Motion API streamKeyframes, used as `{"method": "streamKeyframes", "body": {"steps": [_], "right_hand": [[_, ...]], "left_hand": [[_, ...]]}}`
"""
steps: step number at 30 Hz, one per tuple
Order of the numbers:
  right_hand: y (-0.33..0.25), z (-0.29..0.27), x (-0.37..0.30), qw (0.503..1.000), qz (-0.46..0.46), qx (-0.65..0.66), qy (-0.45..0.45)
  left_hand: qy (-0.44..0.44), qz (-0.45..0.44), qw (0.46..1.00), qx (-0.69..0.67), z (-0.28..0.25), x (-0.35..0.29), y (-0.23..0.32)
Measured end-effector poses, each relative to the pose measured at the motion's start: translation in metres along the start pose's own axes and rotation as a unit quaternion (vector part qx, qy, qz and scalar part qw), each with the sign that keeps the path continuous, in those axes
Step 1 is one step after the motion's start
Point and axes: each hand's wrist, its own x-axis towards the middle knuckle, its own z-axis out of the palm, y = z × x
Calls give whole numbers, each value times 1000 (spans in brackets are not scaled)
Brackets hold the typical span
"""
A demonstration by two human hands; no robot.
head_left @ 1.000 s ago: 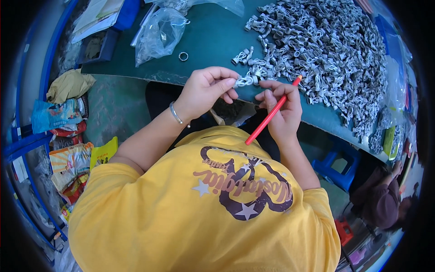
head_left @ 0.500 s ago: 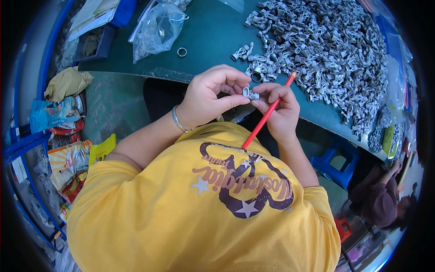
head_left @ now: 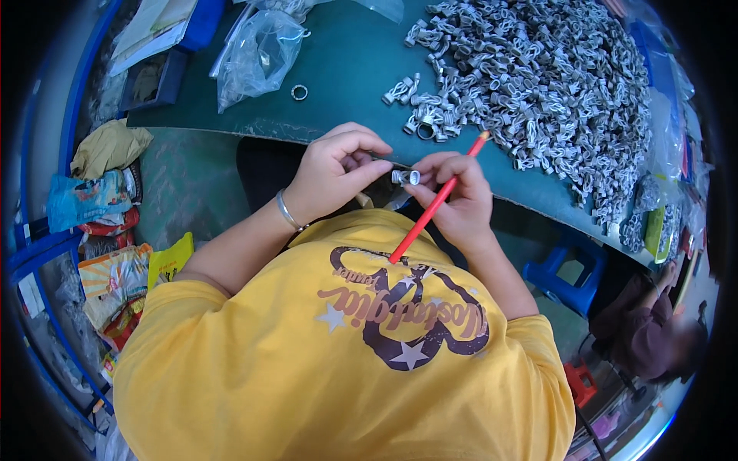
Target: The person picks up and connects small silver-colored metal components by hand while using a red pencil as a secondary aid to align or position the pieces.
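Observation:
A small grey threaded metal fitting (head_left: 405,177) sits between my two hands, its round open end turned toward my right fingertips. My right hand (head_left: 463,196) is closed, gripping a red pencil-like stick (head_left: 434,203) that slants across the fingers; its thumb and forefinger also meet the fitting. Thumb and fingers of my left hand (head_left: 338,170) are pinched together beside the fitting's other end. What they hold is hidden; a thin strand seems to run between the hands. Beyond them, a big heap of similar grey looped parts (head_left: 546,84) covers the green table (head_left: 346,69).
A loose metal ring (head_left: 299,92) and a clear plastic bag (head_left: 261,58) lie left of the heap. Another ring (head_left: 426,131) rests at the heap's edge. A blue stool (head_left: 565,280) stands under the table, and another person (head_left: 646,330) sits at far right.
The fitting has turned so its round opening now shows toward my right hand. Both hands have shifted slightly left in the picture, and my left fingers have drawn back from the fitting.

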Motion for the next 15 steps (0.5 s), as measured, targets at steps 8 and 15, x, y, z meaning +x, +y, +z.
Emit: {"method": "streamKeyframes", "body": {"steps": [8,15], "right_hand": [[2,-9,14,974,-89,-202,60],[-2,-16,38,881,-175,-439,29]], "left_hand": [[56,65,995,58,7,18,0],[46,178,973,138,21,50,-2]]}}
